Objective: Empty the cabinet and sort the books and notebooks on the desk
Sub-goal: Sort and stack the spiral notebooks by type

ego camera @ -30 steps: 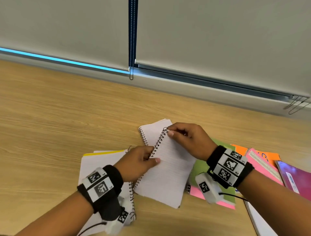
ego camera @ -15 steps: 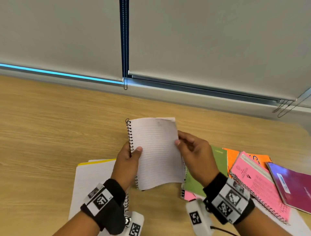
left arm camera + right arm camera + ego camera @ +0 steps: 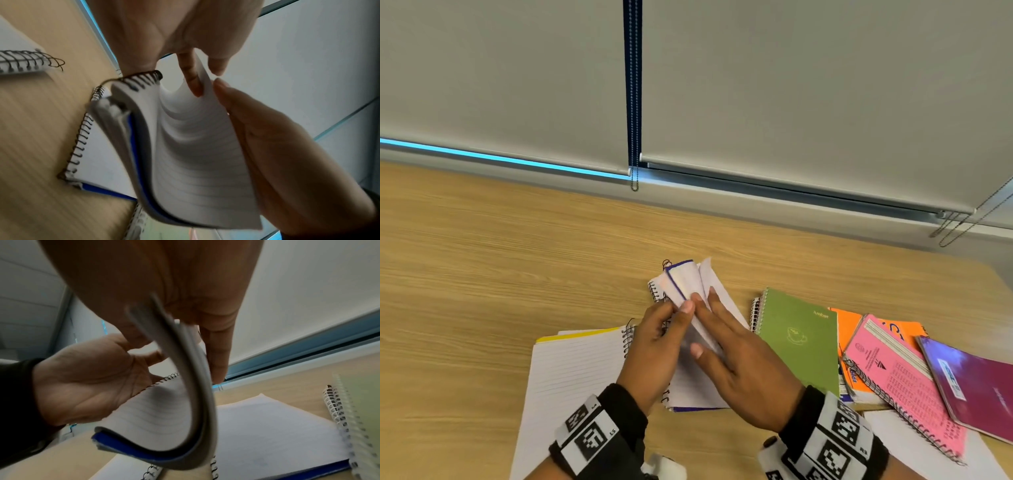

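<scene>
Notebook raised above desk, pages bowed between both hands. Head: left hand pinches spiral edge; right hand fingers straight, pressing pages. Left wrist: sheets fanning; may slip. Right wrist: sharp bend; creasing or tearing at spiral likely.

Left grip pinching; right grip flat, fingers straight.
</scene>
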`<state>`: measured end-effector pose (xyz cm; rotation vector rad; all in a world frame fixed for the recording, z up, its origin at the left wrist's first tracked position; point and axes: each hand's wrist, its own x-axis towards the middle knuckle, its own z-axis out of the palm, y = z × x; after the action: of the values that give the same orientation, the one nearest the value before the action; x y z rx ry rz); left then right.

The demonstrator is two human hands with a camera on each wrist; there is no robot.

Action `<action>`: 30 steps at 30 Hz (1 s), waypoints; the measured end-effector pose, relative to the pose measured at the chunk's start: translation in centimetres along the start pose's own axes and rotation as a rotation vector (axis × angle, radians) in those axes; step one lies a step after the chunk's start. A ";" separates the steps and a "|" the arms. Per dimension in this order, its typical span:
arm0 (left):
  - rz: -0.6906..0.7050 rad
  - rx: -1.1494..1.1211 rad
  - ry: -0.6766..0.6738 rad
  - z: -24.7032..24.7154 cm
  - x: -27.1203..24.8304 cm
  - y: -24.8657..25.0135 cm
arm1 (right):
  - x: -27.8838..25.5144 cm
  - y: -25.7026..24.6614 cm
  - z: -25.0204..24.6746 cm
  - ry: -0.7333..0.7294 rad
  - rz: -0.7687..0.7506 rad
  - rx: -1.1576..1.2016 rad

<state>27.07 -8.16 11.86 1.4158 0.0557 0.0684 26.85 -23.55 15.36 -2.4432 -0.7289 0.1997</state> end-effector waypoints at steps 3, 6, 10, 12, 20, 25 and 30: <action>-0.063 -0.053 0.014 -0.5 0.2 0.0 | -0.5 -0.7 0.1 0.015 -0.036 0.027; -0.061 -0.066 -0.005 -0.8 0.0 0.1 | -0.8 -0.8 0.1 0.042 -0.056 0.061; -0.032 -0.055 -0.023 -0.8 -0.2 0.2 | -1.1 -0.8 -0.3 0.092 -0.067 0.143; -0.025 -0.070 -0.022 -0.8 -0.1 0.3 | -1.1 -0.8 -0.5 0.112 -0.058 0.203; -0.133 -0.240 -0.003 -0.5 1.1 1.8 | 1.0 0.2 -2.0 0.317 0.093 0.544; -0.244 -0.408 0.065 -3.2 4.2 3.0 | 3.6 3.8 -5.9 0.417 0.409 0.932; -0.257 0.082 0.113 -6.8 6.6 3.6 | 3.2 4.1 -11.4 0.410 0.251 0.979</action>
<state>33.06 -0.42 14.39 1.4752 0.3363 -0.0673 34.78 -30.15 22.43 -1.5394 -0.0730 0.1040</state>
